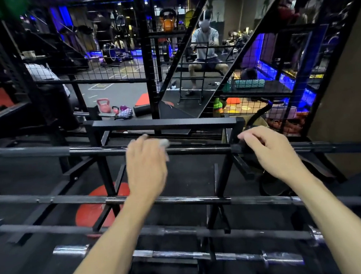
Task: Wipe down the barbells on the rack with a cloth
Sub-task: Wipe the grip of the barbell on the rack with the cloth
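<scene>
Cloth (163,143) mostly hidden, bunched in left hand (146,164) atop top barbell (97,150); right hand (272,150) curled around rack (236,148) bracket.

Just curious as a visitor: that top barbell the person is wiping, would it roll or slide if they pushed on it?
Probably it would roll a little: the top barbell is a round, smooth bar lying across the black rack. It looks long and steel, so likely heavy and stiff, hard to shift sideways. The right hand rests near its support, perhaps steadying it while the left hand presses the cloth.
</scene>
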A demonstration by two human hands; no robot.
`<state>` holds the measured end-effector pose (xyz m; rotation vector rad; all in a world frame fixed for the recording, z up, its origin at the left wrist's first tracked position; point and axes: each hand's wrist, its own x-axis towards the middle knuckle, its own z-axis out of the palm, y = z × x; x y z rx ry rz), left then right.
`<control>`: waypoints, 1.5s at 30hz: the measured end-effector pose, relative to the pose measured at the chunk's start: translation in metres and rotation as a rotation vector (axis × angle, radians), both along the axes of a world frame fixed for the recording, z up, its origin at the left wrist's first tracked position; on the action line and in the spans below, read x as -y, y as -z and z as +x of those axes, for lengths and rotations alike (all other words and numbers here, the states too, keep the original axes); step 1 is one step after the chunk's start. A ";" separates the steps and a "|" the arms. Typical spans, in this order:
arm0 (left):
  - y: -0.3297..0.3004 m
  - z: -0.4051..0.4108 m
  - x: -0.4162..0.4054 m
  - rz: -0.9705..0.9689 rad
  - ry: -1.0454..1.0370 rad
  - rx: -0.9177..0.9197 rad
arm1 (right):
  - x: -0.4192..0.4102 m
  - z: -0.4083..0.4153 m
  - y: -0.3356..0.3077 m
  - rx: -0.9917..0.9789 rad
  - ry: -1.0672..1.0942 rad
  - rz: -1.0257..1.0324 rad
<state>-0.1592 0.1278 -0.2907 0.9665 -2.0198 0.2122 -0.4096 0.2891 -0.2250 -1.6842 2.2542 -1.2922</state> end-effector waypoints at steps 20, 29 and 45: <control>-0.021 -0.032 -0.029 0.136 0.055 0.090 | 0.052 0.110 0.044 -0.634 0.039 0.232; -0.002 0.083 0.039 0.067 -0.185 -0.157 | 0.052 0.110 0.052 -0.657 0.066 0.219; 0.002 0.076 0.034 0.081 -0.355 -0.102 | 0.055 0.116 0.059 -0.663 0.107 0.189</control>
